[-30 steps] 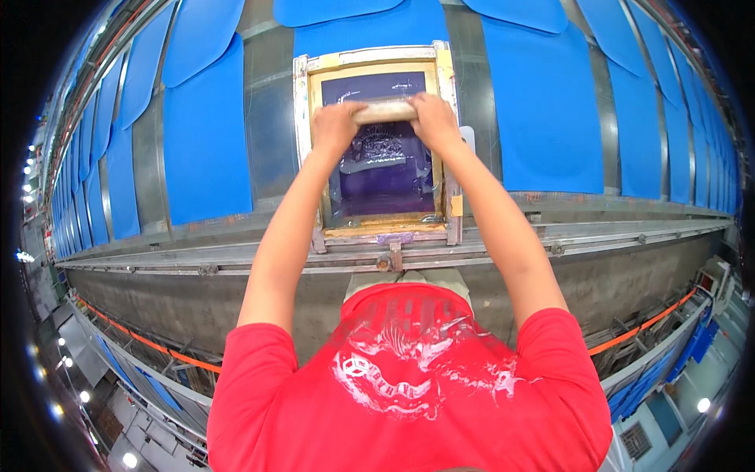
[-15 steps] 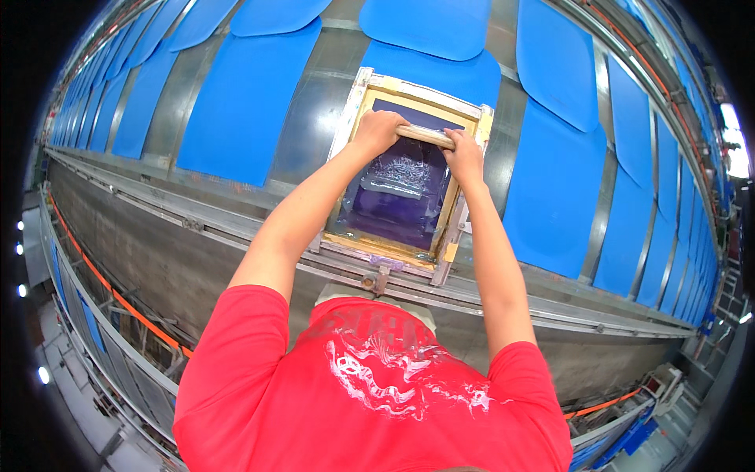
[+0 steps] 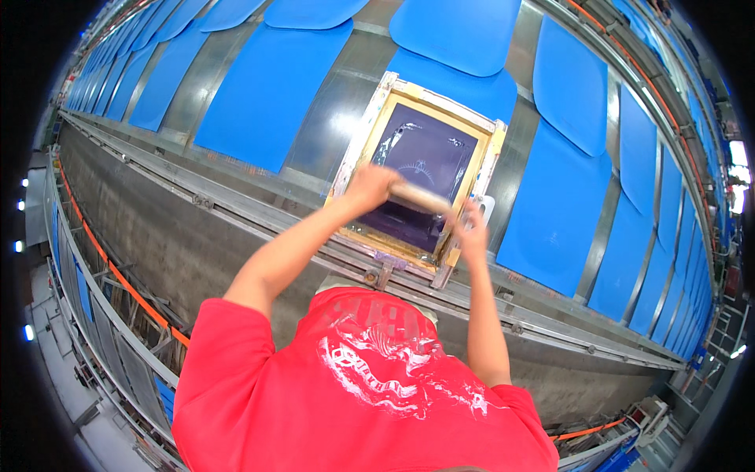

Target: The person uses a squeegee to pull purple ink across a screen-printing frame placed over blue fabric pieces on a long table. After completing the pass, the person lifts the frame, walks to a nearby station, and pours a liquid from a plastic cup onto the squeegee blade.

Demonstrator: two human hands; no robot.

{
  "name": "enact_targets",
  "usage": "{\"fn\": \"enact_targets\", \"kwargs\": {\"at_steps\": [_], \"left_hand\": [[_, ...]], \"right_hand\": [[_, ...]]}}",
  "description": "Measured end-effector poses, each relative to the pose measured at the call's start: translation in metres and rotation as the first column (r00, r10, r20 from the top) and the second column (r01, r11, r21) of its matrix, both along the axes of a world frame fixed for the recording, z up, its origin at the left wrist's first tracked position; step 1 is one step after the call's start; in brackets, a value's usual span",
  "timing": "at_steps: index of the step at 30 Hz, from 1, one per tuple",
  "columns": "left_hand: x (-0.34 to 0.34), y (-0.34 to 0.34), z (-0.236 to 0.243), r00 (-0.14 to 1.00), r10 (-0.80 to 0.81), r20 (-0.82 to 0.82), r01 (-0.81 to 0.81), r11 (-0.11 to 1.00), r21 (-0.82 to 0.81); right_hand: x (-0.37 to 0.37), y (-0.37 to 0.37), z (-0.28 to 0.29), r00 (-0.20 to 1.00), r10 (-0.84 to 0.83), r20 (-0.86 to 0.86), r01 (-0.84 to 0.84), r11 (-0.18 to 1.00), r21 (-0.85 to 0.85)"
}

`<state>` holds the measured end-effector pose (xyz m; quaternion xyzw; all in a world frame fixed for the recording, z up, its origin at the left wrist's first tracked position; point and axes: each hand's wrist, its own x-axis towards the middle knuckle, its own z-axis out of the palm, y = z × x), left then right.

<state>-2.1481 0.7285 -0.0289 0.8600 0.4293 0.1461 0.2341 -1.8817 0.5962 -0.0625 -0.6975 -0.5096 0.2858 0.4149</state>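
Note:
My left hand (image 3: 373, 185) grips the left end of a pale squeegee handle (image 3: 421, 198), low over a screen-printing frame (image 3: 493, 135) with cream-and-yellow edges. My right hand (image 3: 470, 226) is by the handle's right end, blurred, so whether it still holds it is unclear. The purple mesh (image 3: 432, 141) shows pale streaks of ink and a faint fine design in its middle. Part of the lower mesh is hidden under the handle and my left wrist. The frame rests on a long metal printing table (image 3: 322, 134), over its front rail (image 3: 495, 308).
Flat blue sheets (image 3: 267, 94) lie in rows along the table to both sides and behind the frame. An orange strip (image 3: 134, 287) runs along another metal structure at lower left, with more such structure at lower right.
Both my hands and the squeegee have moved down toward the near side of the screen, uncovering the upper mesh. My right fingers have shifted on or off the handle. The camera view has turned.

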Motion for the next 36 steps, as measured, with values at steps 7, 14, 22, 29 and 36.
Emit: {"fn": "enact_targets", "kwargs": {"at_steps": [7,14,22,29,36], "left_hand": [[0.024,0.085,-0.016,0.995,0.103,0.015,-0.104,0.994,0.030],[-0.044,-0.045,-0.027,1.000,-0.025,0.010,0.023,0.986,0.164],[-0.206,-0.064,0.016,0.999,-0.046,-0.015,0.048,0.988,0.147],[-0.398,0.030,0.030,0.991,-0.001,-0.135,0.011,0.998,0.068],[-0.450,0.046,0.035,0.954,0.053,-0.295,-0.042,0.998,0.043]], "right_hand": [[0.058,0.046,-0.056,0.943,-0.305,-0.137,0.266,0.933,-0.244],[0.023,0.057,-0.007,0.883,-0.469,-0.036,0.466,0.883,-0.053],[-0.136,0.131,0.054,0.918,-0.377,-0.123,0.384,0.922,0.040],[-0.341,0.198,0.012,0.907,-0.368,-0.204,0.388,0.919,0.064],[-0.410,0.206,-0.007,0.901,-0.389,-0.192,0.408,0.910,0.073]]}}
